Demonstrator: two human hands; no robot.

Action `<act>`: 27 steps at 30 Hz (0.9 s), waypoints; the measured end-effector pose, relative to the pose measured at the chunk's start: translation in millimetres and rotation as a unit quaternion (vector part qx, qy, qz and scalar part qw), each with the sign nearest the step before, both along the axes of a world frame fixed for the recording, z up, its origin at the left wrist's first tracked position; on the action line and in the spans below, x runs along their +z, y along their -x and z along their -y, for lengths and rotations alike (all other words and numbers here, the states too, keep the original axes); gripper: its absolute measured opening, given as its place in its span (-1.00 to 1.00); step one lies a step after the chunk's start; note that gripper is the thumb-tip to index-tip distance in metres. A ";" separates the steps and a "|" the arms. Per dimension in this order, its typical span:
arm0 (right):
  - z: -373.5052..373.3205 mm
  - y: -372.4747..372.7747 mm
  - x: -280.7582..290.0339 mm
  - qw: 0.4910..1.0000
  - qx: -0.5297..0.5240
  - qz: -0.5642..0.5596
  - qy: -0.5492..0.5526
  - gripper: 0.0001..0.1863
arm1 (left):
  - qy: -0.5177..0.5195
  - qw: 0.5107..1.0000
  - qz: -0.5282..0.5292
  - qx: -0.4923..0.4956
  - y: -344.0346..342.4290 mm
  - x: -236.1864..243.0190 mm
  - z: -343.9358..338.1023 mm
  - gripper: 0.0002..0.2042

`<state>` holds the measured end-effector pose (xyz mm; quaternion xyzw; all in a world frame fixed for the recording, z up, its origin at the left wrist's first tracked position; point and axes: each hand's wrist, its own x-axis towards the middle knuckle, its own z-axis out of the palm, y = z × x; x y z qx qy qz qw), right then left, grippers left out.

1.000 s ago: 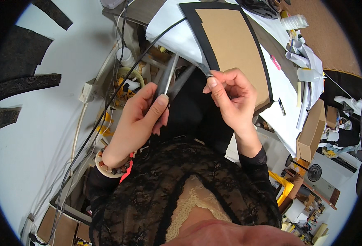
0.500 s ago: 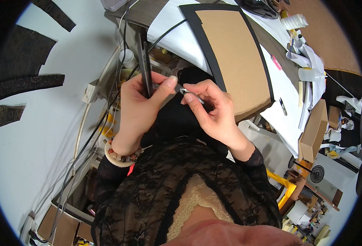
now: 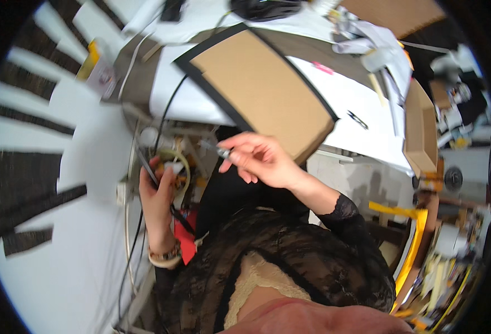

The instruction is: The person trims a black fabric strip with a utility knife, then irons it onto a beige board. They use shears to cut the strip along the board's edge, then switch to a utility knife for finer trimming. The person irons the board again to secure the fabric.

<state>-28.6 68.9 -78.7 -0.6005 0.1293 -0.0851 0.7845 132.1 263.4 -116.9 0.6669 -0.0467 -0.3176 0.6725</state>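
Note:
In my right hand (image 3: 262,158), a slim silver pen-like tool (image 3: 223,151) is pinched between thumb and fingers, its thin tip pointing left. Lower and to the left, my left hand (image 3: 157,203) grips a long, narrow black strip (image 3: 146,165), blurred by motion. A tan board with a black border (image 3: 262,83) lies at an angle on the table beyond my right hand. Below my left hand shows a piece of red material (image 3: 186,245), partly covered by my wrist. The two hands are well apart.
Black-handled snips (image 3: 357,119) and a small pink item (image 3: 323,68) rest on white paper. An open cardboard box (image 3: 421,128) stands at the right. Black cables and a tape roll (image 3: 185,175) are near my left hand; dark strips (image 3: 34,217) hang on the white wall.
My hands have separated: the left has dropped with the black strip, while the right still holds the silver tool. The whole view has swung, showing more of the table's left end.

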 end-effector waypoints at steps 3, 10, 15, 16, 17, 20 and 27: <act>20.8 14.3 -2.1 0.998 -0.057 -0.001 0.041 -0.70 | 0.014 0.999 -0.041 -0.021 2.1 -4.5 5.6 -0.69; 192.9 68.3 -9.5 0.895 -0.286 -0.026 0.342 -0.43 | 0.025 0.996 -0.034 -0.079 11.5 21.0 45.2 -0.72; 363.7 149.9 -53.4 0.634 -0.278 -0.259 0.674 -0.38 | 0.104 0.979 -0.086 -0.151 17.3 42.5 83.3 -0.65; 363.1 148.1 -51.6 0.635 -0.287 -0.290 0.656 -0.41 | 0.087 0.982 -0.075 -0.150 21.6 49.2 88.6 -0.62; 361.7 148.9 -49.8 0.634 -0.298 -0.322 0.637 -0.44 | 0.106 0.981 -0.072 -0.144 24.1 53.8 94.8 -0.62; 324.1 141.6 -43.9 0.600 -0.354 -0.148 0.702 -0.67 | 0.172 0.972 -0.080 -0.139 36.5 64.1 109.9 -0.63; 71.1 121.5 15.8 0.932 -0.077 0.003 0.354 -0.38 | 0.371 0.889 -0.189 -0.191 74.2 91.2 154.6 -0.60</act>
